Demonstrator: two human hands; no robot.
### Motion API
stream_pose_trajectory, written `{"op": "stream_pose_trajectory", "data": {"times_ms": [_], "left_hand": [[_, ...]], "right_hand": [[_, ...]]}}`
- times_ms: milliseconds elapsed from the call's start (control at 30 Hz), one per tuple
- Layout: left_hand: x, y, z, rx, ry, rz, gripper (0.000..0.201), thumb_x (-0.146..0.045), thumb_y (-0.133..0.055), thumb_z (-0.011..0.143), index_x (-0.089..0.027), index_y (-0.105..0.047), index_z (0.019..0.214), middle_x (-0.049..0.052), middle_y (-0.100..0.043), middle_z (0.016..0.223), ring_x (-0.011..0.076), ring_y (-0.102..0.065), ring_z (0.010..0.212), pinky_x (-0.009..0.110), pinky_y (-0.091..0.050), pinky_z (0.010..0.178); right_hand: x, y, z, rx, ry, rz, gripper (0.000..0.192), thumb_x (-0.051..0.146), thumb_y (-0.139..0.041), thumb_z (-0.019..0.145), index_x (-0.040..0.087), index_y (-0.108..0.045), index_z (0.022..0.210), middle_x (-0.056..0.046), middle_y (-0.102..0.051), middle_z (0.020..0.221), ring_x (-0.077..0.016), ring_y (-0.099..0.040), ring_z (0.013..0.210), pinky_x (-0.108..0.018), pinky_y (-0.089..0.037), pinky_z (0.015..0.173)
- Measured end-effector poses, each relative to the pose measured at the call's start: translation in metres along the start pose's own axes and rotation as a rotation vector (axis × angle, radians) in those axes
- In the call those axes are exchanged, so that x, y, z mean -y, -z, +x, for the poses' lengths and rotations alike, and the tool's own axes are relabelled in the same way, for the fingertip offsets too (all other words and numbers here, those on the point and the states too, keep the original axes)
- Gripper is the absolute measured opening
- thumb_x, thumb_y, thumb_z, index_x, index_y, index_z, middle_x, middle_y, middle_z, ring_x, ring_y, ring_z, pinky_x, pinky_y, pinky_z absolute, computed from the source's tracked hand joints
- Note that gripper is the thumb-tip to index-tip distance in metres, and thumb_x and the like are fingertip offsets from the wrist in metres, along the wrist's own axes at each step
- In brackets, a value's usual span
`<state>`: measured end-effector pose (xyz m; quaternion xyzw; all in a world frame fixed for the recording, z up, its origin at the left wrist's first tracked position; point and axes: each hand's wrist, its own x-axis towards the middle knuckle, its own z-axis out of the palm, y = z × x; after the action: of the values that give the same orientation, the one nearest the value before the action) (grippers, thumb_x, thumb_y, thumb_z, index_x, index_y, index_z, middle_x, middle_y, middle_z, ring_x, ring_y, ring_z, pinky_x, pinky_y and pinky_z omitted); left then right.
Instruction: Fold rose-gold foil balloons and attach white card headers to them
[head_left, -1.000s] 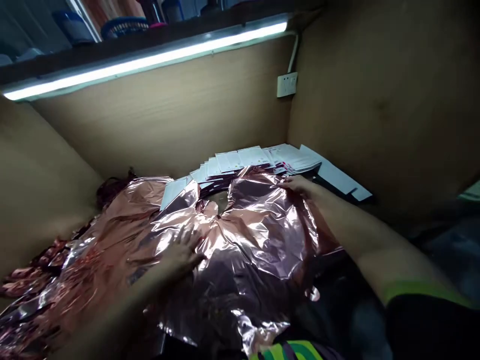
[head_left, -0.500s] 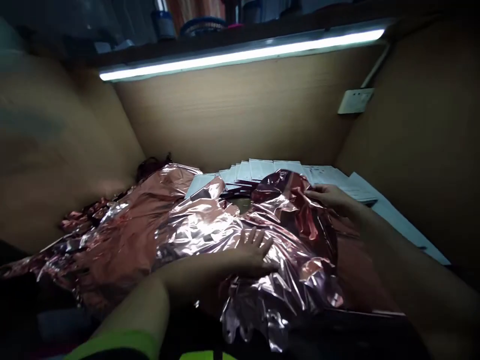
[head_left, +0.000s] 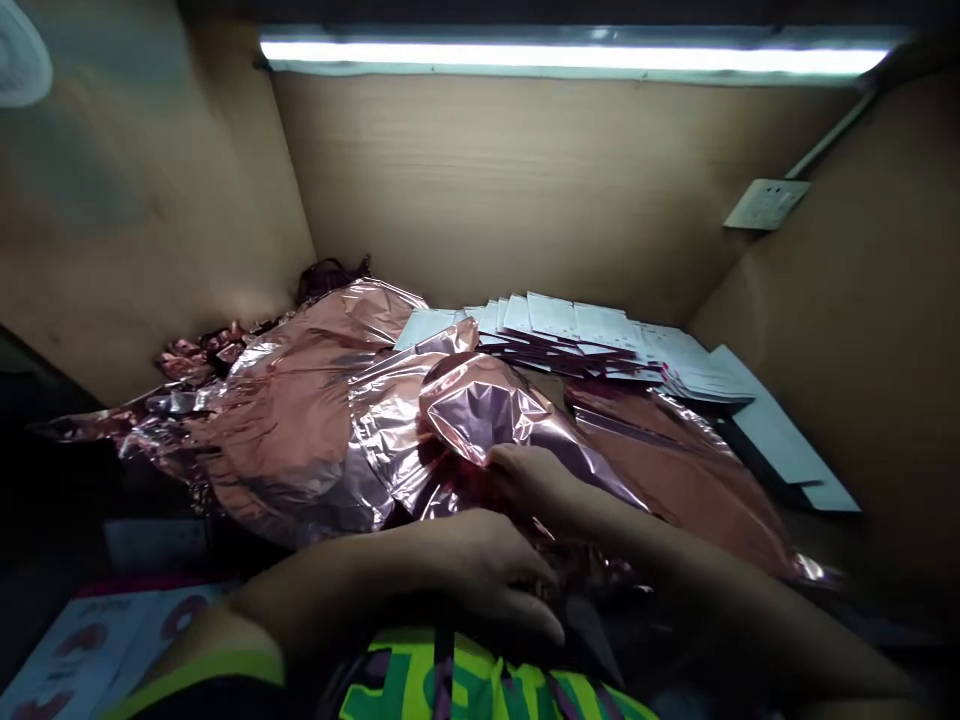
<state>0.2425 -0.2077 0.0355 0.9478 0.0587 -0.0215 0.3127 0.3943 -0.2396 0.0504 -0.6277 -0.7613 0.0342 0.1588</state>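
Rose-gold foil balloon (head_left: 480, 415) at frame centre is pinched by the right hand (head_left: 536, 480); the left hand (head_left: 480, 575) is laid flat, fingers spread, below it.

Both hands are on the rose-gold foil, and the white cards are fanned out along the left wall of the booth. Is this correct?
Not quite. In the head view the white cards lie fanned along the back wall, reaching toward the right corner, not along the left wall. The rest holds: the left hand and the right hand are both on the rose-gold foil.
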Motion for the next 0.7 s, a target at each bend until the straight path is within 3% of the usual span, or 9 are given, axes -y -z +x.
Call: {"op": "stream_pose_trajectory", "data": {"times_ms": [67, 167, 233, 333, 400, 467, 567, 633, 700], "left_hand": [[0.017, 0.022, -0.033, -0.281, 0.274, -0.105, 0.053, -0.065, -0.042, 0.091, -0.02, -0.07, 0.088, 0.004, -0.07, 0.077, 0.0165, -0.064, 0.068, 0.026, -0.048, 0.061], [0.051, 0.054, -0.054, -0.771, 0.775, 0.046, 0.055, -0.057, -0.042, 0.094, -0.012, -0.06, 0.119, 0.016, -0.066, 0.112, 0.026, -0.064, 0.1, 0.036, -0.052, 0.084], [0.069, 0.065, -0.051, -0.861, 0.846, 0.256, 0.064, -0.053, -0.05, 0.091, -0.012, -0.046, 0.139, 0.022, -0.048, 0.141, 0.0347, -0.045, 0.132, 0.049, -0.039, 0.106], [0.084, 0.063, -0.037, -0.684, 0.687, 0.501, 0.063, -0.051, -0.046, 0.094, -0.023, -0.037, 0.149, 0.012, -0.027, 0.159, 0.0362, -0.015, 0.149, 0.058, -0.014, 0.119], [0.093, 0.058, -0.032, -0.465, 0.65, 0.528, 0.061, -0.05, -0.04, 0.096, -0.026, -0.034, 0.152, 0.009, -0.024, 0.161, 0.0356, -0.012, 0.15, 0.06, -0.01, 0.119], [0.105, 0.053, -0.033, -0.261, 0.71, 0.515, 0.065, -0.052, -0.035, 0.097, -0.022, -0.029, 0.154, 0.012, -0.022, 0.162, 0.0373, -0.012, 0.15, 0.063, -0.01, 0.117], [0.126, 0.052, -0.039, -0.134, 0.779, 0.529, 0.073, -0.059, -0.025, 0.096, -0.018, -0.02, 0.156, 0.014, -0.011, 0.163, 0.0386, -0.005, 0.15, 0.067, -0.006, 0.115], [0.135, 0.052, -0.042, -0.113, 0.792, 0.529, 0.077, -0.062, -0.02, 0.095, -0.017, -0.013, 0.157, 0.013, -0.004, 0.164, 0.0386, 0.0, 0.15, 0.068, -0.003, 0.114], [0.137, 0.051, -0.043, -0.093, 0.801, 0.517, 0.079, -0.065, -0.019, 0.094, -0.019, -0.008, 0.158, 0.01, -0.001, 0.164, 0.0383, 0.003, 0.15, 0.07, -0.002, 0.113]], "right_hand": [[0.002, -0.013, 0.001, 0.031, 0.013, 0.063, 0.014, 0.015, -0.054, 0.085, 0.022, -0.066, 0.086, -0.005, -0.071, 0.083, -0.0186, -0.065, 0.07, -0.029, -0.045, 0.059], [0.007, -0.031, 0.002, 0.02, 0.007, 0.118, 0.014, 0.017, -0.054, 0.085, 0.021, -0.066, 0.092, -0.005, -0.071, 0.087, -0.0185, -0.065, 0.071, -0.03, -0.045, 0.06], [0.015, -0.045, 0.005, 0.013, 0.027, 0.111, 0.014, 0.017, -0.056, 0.085, 0.021, -0.066, 0.093, -0.006, -0.072, 0.087, -0.0191, -0.065, 0.072, -0.03, -0.046, 0.06], [0.03, -0.06, 0.011, 0.018, 0.046, 0.069, 0.011, 0.015, -0.058, 0.085, 0.02, -0.066, 0.091, -0.006, -0.072, 0.088, -0.0207, -0.067, 0.075, -0.031, -0.049, 0.062], [0.039, -0.058, 0.011, 0.034, 0.066, 0.059, 0.01, 0.021, -0.06, 0.088, 0.019, -0.067, 0.094, -0.006, -0.072, 0.09, -0.0226, -0.068, 0.08, -0.032, -0.052, 0.065], [0.041, -0.044, -0.001, 0.025, 0.157, 0.094, 0.028, 0.036, -0.066, 0.088, 0.019, -0.065, 0.11, -0.007, -0.072, 0.105, -0.0257, -0.067, 0.095, -0.035, -0.056, 0.077], [0.023, -0.014, -0.048, -0.061, 0.311, 0.091, 0.076, 0.049, -0.073, 0.08, 0.02, -0.043, 0.143, -0.01, -0.051, 0.145, -0.0328, -0.042, 0.136, -0.047, -0.042, 0.111], [-0.001, -0.002, -0.09, -0.177, 0.228, 0.013, 0.084, 0.039, -0.073, 0.081, 0.02, -0.03, 0.151, -0.012, -0.036, 0.155, -0.0346, -0.024, 0.146, -0.054, -0.029, 0.118], [-0.028, -0.006, -0.124, -0.307, 0.037, -0.023, 0.077, 0.027, -0.067, 0.083, 0.02, -0.031, 0.151, -0.016, -0.041, 0.149, -0.0347, -0.03, 0.143, -0.057, -0.033, 0.113]]}}
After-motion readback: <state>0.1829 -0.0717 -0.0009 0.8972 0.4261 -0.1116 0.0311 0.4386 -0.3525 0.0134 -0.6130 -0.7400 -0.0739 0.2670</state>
